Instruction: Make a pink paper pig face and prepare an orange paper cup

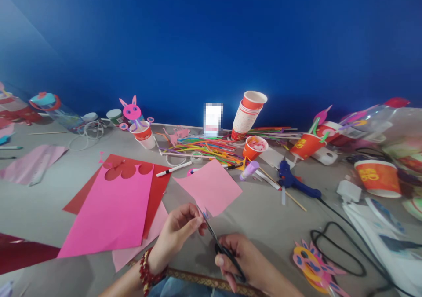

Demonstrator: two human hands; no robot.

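Pinching a small paper piece [205,212] between thumb and fingers, the left grip [184,227] is held just beside the tips of the scissors [215,240]. The black handles are held by the right grip [242,257], its fingers curled round them, and the blades are pointed at the paper piece. Just beyond the left grip, a pale pink sheet [216,185] is laid on the table [184,156]. To its left, a magenta sheet [115,213] with rounded cut-outs is laid over a red sheet [84,189]. A blue glue gun [295,181] is placed beyond the right grip, to its right.
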